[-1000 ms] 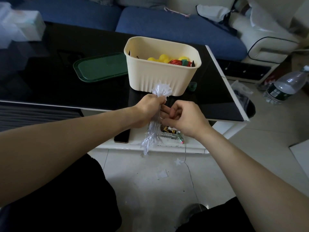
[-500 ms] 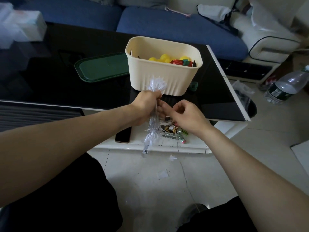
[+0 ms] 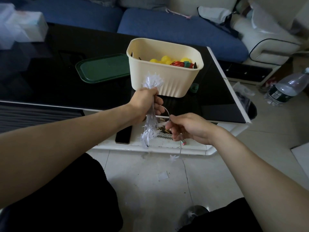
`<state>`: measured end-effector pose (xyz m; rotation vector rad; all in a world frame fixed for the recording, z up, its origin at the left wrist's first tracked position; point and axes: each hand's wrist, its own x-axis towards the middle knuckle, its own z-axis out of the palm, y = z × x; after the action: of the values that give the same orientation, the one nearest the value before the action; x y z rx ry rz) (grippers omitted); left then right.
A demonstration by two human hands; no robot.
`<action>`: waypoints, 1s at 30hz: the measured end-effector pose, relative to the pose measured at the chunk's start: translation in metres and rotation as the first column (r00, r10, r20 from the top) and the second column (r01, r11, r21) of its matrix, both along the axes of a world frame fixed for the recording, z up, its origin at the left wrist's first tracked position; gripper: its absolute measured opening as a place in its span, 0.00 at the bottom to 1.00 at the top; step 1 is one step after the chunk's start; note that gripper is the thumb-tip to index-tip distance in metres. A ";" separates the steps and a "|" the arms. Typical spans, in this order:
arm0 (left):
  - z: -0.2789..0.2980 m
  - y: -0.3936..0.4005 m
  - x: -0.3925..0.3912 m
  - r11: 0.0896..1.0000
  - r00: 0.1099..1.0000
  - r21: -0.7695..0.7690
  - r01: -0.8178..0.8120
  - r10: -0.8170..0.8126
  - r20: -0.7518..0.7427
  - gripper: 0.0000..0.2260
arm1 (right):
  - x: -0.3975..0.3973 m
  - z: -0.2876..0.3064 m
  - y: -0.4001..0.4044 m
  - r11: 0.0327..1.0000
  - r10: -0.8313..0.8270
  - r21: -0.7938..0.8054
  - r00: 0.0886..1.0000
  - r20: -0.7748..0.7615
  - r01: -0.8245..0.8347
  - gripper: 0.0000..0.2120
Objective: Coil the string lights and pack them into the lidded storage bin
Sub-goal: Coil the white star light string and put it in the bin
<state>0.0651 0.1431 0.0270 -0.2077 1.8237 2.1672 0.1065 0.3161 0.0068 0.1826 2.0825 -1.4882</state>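
Head view: one view only, looking down over a black glass table [image 3: 50,84].
Left hand [image 3: 145,102]: fingers are curled tight round the folded bundle of string lights [image 3: 151,114], held upright just near of the bin.
String lights: white star-shaped tips are fanned out above the fist and below it; one loose strand is looped across to the right hand and trails down to the floor.
Right hand [image 3: 189,128]: thumb and forefinger are pinched on the loose strand, the other fingers loosely curled beneath.
Storage bin [image 3: 160,81]: cream, ribbed, open-topped, stood on the table's right part; yellow balls [image 3: 164,59], something red [image 3: 177,64] and a green piece are seen inside at its far right.
Lid [image 3: 103,68]: dark green, laid flat on the table just left of the bin, apart from it.
Lower shelf: a phone [image 3: 123,135] is laid left of the bundle; a small tray of mixed bits is partly hidden behind the hands.
Floor, far right: a plastic bottle [image 3: 289,88] is lying on its side.
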 end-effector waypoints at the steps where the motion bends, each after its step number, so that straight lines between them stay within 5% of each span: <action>1: -0.001 0.000 -0.001 1.000 1.000 -0.001 -0.003 0.003 0.002 0.11 | 0.000 0.001 0.000 0.999 -0.032 -0.044 0.999 -0.020 0.031 0.17; 6: -0.004 0.001 -0.003 1.000 1.000 0.000 0.025 -0.025 0.018 0.11 | -0.003 0.004 0.000 0.941 -0.264 -0.250 0.957 -0.120 0.229 0.09; 12: -0.009 0.006 0.004 0.969 0.971 -0.060 0.239 -0.237 0.039 0.11 | -0.005 0.008 -0.001 0.850 -0.475 -0.373 0.849 -0.234 0.372 0.04; 17: -0.014 0.014 0.008 0.928 0.931 -0.085 0.362 -0.365 -0.026 0.13 | -0.002 0.008 -0.009 0.866 -0.488 -0.312 0.797 -0.357 0.391 0.05; 30: -0.019 0.026 0.011 0.948 0.948 -0.068 0.310 -0.314 -0.058 0.13 | -0.003 0.004 -0.016 0.868 -0.439 -0.057 0.710 -0.550 0.493 0.05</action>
<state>0.0765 0.1689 0.0082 0.1383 1.8156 1.9244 0.1036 0.2998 0.0112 0.3842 2.7211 -1.9125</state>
